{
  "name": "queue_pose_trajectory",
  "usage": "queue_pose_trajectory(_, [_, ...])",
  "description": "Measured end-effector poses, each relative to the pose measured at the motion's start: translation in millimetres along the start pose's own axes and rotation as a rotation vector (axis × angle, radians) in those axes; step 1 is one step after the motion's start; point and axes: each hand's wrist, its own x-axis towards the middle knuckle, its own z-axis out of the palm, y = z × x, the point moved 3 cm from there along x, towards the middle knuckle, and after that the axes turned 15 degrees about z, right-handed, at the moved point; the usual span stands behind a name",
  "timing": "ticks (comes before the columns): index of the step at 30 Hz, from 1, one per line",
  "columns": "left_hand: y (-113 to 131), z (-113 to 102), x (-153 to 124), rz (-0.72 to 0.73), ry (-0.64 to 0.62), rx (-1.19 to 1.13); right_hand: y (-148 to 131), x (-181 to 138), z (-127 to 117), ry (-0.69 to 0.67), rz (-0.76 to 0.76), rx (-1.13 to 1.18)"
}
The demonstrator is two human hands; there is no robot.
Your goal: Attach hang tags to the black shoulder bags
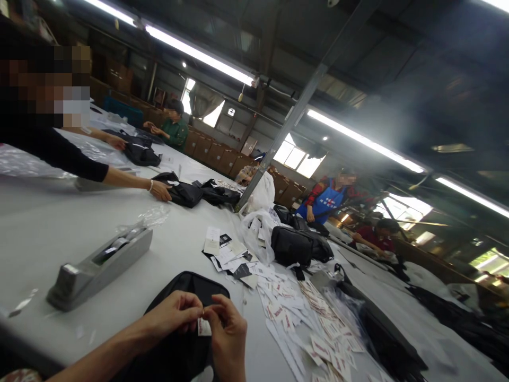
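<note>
My left hand (173, 314) and my right hand (227, 329) meet fingertip to fingertip above a black bag (186, 289) lying on the white table (59, 223). Between the fingers of both hands hangs a small white paper tag (204, 327) with red print. The bag lies flat under my wrists, and its near end is hidden by my forearms.
A grey tape dispenser (97, 268) sits to the left. A spread of white and red tags (310, 323) covers the table to the right, with cards (226, 252) and more black bags (294, 245) beyond. A co-worker's hand (161, 190) rests on another black bag (183, 192). Other people work farther off.
</note>
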Motion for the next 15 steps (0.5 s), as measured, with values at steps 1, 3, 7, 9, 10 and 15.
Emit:
queue_pose_trajectory(1, [-1, 0, 0, -0.001, 0.003, -0.014, 1, 0, 0, -0.002, 0.013, 0.019])
queue_pose_trajectory(3, [-2, 0, 0, -0.008, 0.008, -0.03, 2, -1, 1, -0.001, 0.029, 0.035])
queue_pose_trajectory(7, [-5, -2, 0, -0.038, 0.001, -0.053, 0, -1, 2, -0.001, 0.0, -0.016])
queue_pose_trajectory(9, [-7, -2, 1, -0.067, 0.001, -0.083, 1, 0, 3, 0.005, -0.026, -0.035])
queue_pose_trajectory(10, [-9, -2, 1, -0.078, 0.001, -0.081, 2, 1, 3, 0.016, -0.049, -0.051])
queue_pose_trajectory(15, [-9, -3, 6, -0.038, 0.05, 0.094, 14, 2, 9, 0.074, -0.231, -0.187])
